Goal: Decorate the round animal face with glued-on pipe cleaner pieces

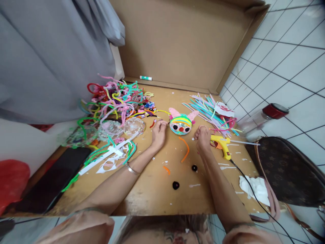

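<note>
A round craft face (180, 124) stands on the table between my hands, with pink ears, green and yellow bands, two black-and-white eyes and a red nose. My left hand (159, 134) rests just left of it, fingers curled and pressed together; what they pinch, if anything, is too small to name. On the other side, my right hand (203, 138) is closed near the yellow hot glue gun (223, 144), and its grip is hidden. An orange pipe cleaner piece (187, 149) lies below the face. Nearer to me are two black discs, one (194, 168) beyond the other (175, 185).
Tangled pipe cleaners (119, 98) and clear plastic domes (134, 127) cover the left, beside a black phone-like slab (56, 179). Straight pipe cleaners (207, 106) lie back right. A bottle (264, 117), brown bag (291, 169), tissue (254, 189) and glue-gun cord (250, 183) occupy the right.
</note>
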Demonstrator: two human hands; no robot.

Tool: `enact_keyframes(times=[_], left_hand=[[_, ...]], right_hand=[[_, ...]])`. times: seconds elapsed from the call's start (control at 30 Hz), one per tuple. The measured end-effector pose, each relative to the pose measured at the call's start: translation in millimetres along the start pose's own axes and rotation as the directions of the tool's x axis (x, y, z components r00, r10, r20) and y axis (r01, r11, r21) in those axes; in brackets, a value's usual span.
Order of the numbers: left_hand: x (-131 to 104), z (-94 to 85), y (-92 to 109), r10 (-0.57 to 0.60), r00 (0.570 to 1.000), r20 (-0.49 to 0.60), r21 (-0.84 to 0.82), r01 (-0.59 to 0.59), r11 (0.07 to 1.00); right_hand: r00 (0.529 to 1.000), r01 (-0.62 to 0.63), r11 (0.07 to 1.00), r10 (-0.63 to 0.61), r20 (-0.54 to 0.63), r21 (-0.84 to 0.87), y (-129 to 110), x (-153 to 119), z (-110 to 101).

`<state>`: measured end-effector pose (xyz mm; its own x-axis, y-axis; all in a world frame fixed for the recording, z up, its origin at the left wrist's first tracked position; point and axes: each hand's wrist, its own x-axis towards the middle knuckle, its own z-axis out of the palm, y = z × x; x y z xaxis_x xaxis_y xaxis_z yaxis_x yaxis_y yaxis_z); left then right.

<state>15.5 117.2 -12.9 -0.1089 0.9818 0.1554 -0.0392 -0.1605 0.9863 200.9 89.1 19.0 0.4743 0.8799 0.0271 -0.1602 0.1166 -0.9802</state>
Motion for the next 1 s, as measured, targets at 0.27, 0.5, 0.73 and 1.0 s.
enact_keyframes(times=[0.27,0.5,0.73,1.0], left_hand=[[-1,-3.0,5,0.101,0.994,-0.051,0.037,-0.099,0.994],[-2,-4.3,4,0.214,0.975,-0.065,0.110,-0.206,0.972],[-34,3.2,40,0.553,0.828,0.094,0.131,-0.561,0.817],[-57,2.6,51,0.563,0.816,0.128,0.101,-0.576,0.811]], right_hand=[[0.977,0.210,0.978,-0.210,-0.041,-0.004,-8,-12,8],[0.977,0.212,0.974,-0.212,-0.002,0.083,-17,-15,12],[0.946,0.286,0.958,-0.288,0.150,0.032,-31,-35,19],[0.902,0.306,0.951,-0.273,0.335,-0.047,-26,-49,27]])
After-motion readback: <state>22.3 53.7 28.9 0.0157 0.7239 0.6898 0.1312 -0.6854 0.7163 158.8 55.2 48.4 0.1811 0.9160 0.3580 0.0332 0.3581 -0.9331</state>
